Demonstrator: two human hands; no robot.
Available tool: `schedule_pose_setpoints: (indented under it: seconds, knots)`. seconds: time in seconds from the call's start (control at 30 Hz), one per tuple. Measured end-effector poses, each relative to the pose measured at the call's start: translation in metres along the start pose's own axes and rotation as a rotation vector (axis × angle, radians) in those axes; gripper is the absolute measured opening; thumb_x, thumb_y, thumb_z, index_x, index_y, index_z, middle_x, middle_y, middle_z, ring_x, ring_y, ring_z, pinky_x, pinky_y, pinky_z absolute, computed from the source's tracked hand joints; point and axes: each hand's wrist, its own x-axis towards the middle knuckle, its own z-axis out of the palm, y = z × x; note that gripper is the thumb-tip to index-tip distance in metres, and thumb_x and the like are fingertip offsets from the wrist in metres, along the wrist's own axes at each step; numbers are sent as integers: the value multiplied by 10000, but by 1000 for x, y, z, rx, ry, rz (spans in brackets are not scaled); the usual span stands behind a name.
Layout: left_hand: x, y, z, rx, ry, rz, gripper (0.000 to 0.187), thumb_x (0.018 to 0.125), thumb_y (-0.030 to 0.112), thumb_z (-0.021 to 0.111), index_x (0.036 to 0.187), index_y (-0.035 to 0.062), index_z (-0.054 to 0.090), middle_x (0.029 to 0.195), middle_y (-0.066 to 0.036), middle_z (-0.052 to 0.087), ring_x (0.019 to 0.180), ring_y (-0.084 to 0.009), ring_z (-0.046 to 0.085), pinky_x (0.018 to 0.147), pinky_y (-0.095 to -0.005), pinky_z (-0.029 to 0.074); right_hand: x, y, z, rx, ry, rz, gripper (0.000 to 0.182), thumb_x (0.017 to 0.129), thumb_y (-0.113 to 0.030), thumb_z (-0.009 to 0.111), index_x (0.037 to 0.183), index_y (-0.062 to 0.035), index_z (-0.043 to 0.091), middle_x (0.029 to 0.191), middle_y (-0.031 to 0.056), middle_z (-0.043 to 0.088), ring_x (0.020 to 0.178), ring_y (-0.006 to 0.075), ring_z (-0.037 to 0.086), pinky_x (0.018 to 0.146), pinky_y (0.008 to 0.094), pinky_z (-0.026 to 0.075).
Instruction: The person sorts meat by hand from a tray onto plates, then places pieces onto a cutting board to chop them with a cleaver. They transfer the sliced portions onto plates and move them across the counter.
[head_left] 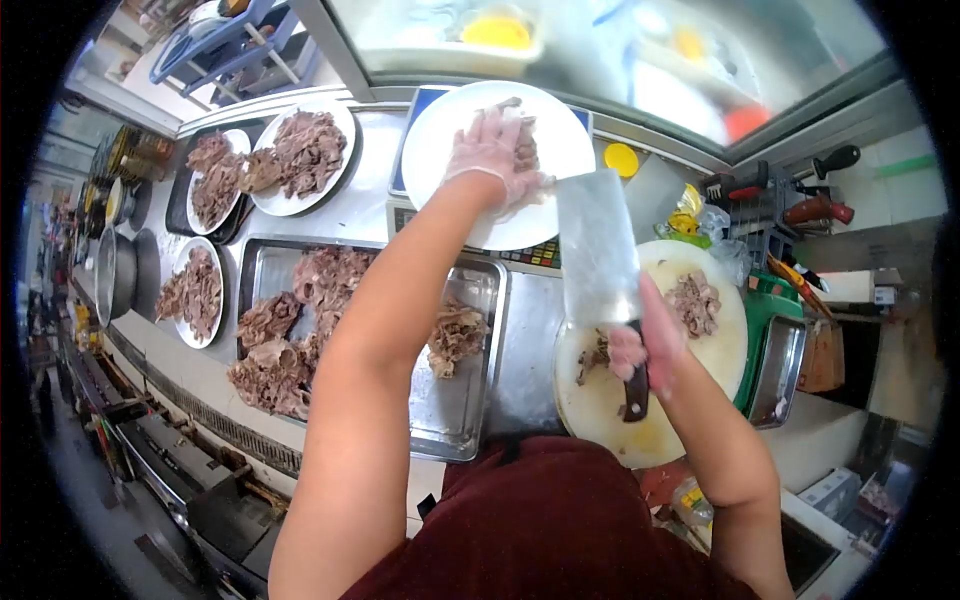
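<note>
My left hand (490,152), in a clear glove, lies with fingers spread over sliced meat (526,145) on a large white plate (440,125). The plate rests on a scale (398,215) with a keypad. In my right hand (652,345) is the dark handle of a cleaver (600,240), its broad blade pointing away from me, beside the plate's right edge. Below the cleaver is a round cutting board (715,360) bearing chopped meat (693,304) and smaller scraps partly hidden by my hand.
A metal tray (470,400) of meat chunks lies left of centre, partly behind my left arm. Plates of meat (305,150) stand farther left. A yellow lid (621,159), a knife rack (755,215) and a small steel tray (777,370) are at the right.
</note>
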Motion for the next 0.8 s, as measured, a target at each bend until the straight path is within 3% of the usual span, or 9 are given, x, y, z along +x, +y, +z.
schedule_pose_setpoints:
  seconds: [0.27, 0.33, 0.4, 0.43, 0.47, 0.5, 0.6, 0.7, 0.8]
  knots:
    - [-5, 10, 0, 154, -5, 27, 777, 905, 573, 493, 1531, 180, 254, 1598, -137, 203, 1479, -352, 162, 1187, -500, 154, -72, 74, -112, 20, 305, -240, 739, 891, -794, 251, 870, -122, 556, 442, -22, 293, 335, 151, 278, 383, 322, 302]
    - [-18, 28, 3, 190, 232, 127, 734, 931, 541, 469, 1496, 102, 307, 1580, -155, 234, 1472, -344, 174, 1194, -442, 156, -77, 96, -159, 104, 378, -303, 757, 883, -805, 250, 835, -114, 554, 439, -18, 293, 336, 158, 285, 388, 322, 308]
    - [-49, 64, 5, 68, 403, 267, 684, 923, 513, 513, 1431, 65, 416, 1500, -194, 366, 1411, -343, 307, 1159, -432, 245, -80, 122, -206, 18, 322, -359, 788, 871, -820, 246, 697, -101, 516, 440, -4, 302, 347, 164, 302, 404, 320, 319]
    - [-71, 82, 22, -105, 567, 407, 527, 878, 377, 646, 1283, 51, 556, 1237, -194, 608, 1174, -373, 558, 1013, -446, 434, -84, 136, -220, -6, 338, -340, 807, 864, -830, 233, 580, -104, 442, 438, 11, 312, 353, 168, 315, 409, 326, 329]
    - [-91, 103, 30, -307, 304, 512, 436, 857, 325, 672, 1193, 56, 603, 1084, -160, 675, 989, -354, 649, 867, -442, 525, -82, 154, -238, 9, 343, -339, 807, 864, -830, 233, 580, -104, 442, 438, 11, 312, 353, 168, 315, 409, 326, 329]
    - [-113, 124, 53, -346, 313, 665, 429, 835, 344, 686, 1155, 65, 623, 999, -152, 699, 901, -335, 678, 794, -422, 558, -75, 173, -257, 56, 312, -265, 778, 907, -774, 218, 676, -75, 471, 452, 25, 327, 353, 181, 328, 397, 334, 335]
    - [-178, 182, 91, -197, -117, 492, 591, 811, 357, 696, 1315, 87, 542, 1356, -201, 521, 1206, -366, 533, 1054, -429, 405, -66, 208, -272, 128, 276, -164, 721, 950, -716, 219, 848, -60, 500, 463, 40, 355, 353, 204, 343, 412, 387, 382]
    - [-202, 185, 133, -91, -77, 456, 532, 808, 283, 689, 1304, 132, 569, 1350, -199, 521, 1172, -368, 555, 1015, -426, 440, -67, 222, -264, 94, 323, -116, 640, 972, -662, 289, 834, -64, 472, 475, 39, 366, 359, 191, 350, 416, 366, 375]
    - [-217, 177, 145, -242, -281, 595, 501, 788, 203, 685, 1281, 167, 600, 1321, -211, 533, 1137, -361, 566, 961, -424, 476, -72, 226, -259, -148, 372, -203, 596, 980, -629, 306, 812, -79, 461, 493, 48, 398, 372, 181, 372, 416, 361, 364]
